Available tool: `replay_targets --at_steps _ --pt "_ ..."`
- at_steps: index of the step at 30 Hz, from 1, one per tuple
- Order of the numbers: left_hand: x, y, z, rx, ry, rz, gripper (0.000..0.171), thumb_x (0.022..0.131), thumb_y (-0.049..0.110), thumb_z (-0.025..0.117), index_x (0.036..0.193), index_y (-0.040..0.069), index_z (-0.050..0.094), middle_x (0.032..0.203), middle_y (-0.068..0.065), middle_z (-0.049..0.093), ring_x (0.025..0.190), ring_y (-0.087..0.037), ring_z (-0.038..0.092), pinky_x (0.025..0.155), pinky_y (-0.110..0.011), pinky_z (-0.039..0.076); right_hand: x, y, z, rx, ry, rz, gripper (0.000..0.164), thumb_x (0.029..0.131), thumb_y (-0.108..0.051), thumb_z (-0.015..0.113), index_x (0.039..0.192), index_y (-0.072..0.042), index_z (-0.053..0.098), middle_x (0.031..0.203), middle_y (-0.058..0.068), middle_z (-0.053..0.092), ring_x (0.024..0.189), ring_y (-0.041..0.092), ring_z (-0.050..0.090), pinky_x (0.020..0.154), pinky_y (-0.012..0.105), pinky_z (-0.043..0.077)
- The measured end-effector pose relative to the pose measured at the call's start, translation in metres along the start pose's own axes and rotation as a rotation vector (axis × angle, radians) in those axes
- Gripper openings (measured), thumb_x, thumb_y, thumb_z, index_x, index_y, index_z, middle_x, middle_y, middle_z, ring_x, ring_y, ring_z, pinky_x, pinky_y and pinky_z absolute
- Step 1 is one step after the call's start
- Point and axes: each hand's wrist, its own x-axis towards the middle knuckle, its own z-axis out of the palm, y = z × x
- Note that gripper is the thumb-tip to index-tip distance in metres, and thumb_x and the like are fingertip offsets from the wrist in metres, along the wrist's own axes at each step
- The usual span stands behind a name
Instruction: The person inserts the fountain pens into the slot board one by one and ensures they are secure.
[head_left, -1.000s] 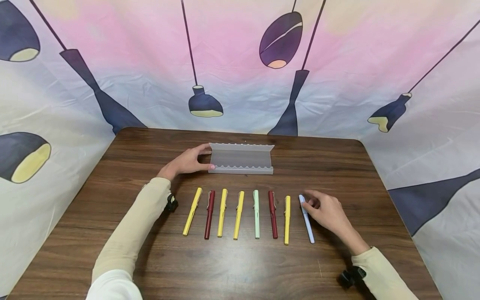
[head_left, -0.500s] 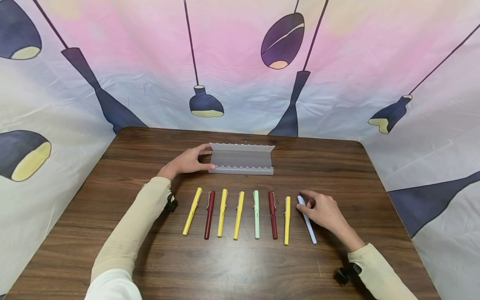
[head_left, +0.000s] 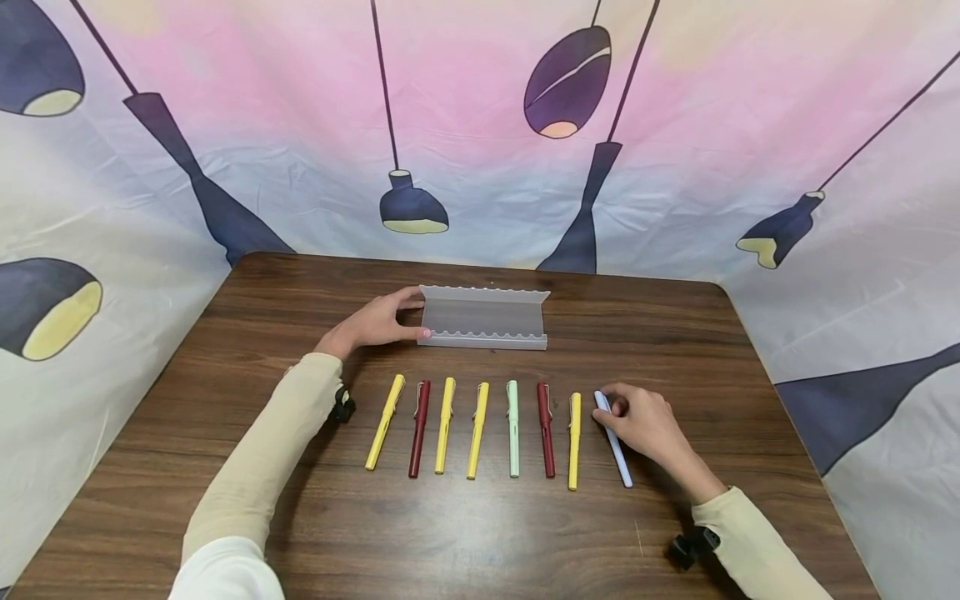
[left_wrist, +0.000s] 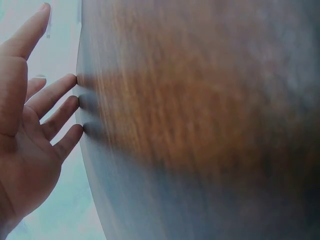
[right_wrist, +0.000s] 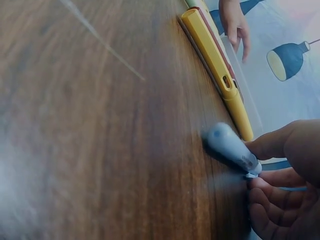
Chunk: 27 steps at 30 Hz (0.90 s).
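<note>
My left hand [head_left: 378, 322] rests at the left end of a translucent grey holder [head_left: 482, 317] with scalloped long edges, thumb at its front corner and fingers at the back one. In the left wrist view its fingers [left_wrist: 57, 117] are spread and nearly straight. A light blue pen [head_left: 619, 457] lies slanted at the right end of a row of pens. My right hand [head_left: 648, 423] pinches its upper end between thumb and fingers; the right wrist view shows the pen's rounded lower end [right_wrist: 223, 137] pointing toward the camera.
Left of the blue pen lie a yellow pen [head_left: 574, 442], a dark red pen [head_left: 545, 429], a mint green pen [head_left: 513, 429], and further yellow and dark red ones. All lie on a brown wooden table [head_left: 465, 542]. A lamp-patterned cloth [head_left: 480, 100] hangs behind it.
My right hand has moved slightly left and its thumb has come over to the blue pen's far side. The pen's top has tipped a little left. The left hand and holder stay put.
</note>
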Motion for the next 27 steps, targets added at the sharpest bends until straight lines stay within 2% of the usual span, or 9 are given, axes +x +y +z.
replay_targets --at_steps 11,18,27 --pt "0.0016 -0.0003 0.0009 0.014 -0.003 0.005 0.102 0.089 0.053 0.077 0.162 0.006 0.024 0.152 -0.014 0.052 0.148 -0.034 0.037 0.120 -0.058 0.029 -0.0021 -0.0002 0.0012 0.014 0.021 0.039 0.022 0.090 -0.023 0.079 0.106 -0.009 0.075 0.075 -0.006 0.062 0.062 0.009 0.052 0.060 0.029 0.041" --pt "0.0022 0.0009 0.0007 0.010 0.003 0.002 0.100 0.089 0.051 0.078 0.161 0.006 0.026 0.151 -0.013 0.054 0.147 -0.034 0.039 0.120 -0.057 0.030 -0.0025 -0.0023 -0.0010 0.035 0.017 0.087 0.023 0.090 -0.023 0.079 0.104 -0.005 0.076 0.078 -0.004 0.064 0.063 0.010 0.054 0.057 0.027 0.042" --pt "0.0035 0.0013 0.0007 0.024 0.019 0.007 0.098 0.089 0.048 0.079 0.160 0.002 0.030 0.150 -0.017 0.053 0.142 -0.035 0.046 0.118 -0.056 0.036 -0.0032 -0.0007 -0.0058 0.033 0.025 0.093 0.026 0.090 -0.023 0.078 0.107 -0.003 0.076 0.080 -0.003 0.065 0.068 0.011 0.058 0.058 0.027 0.046"
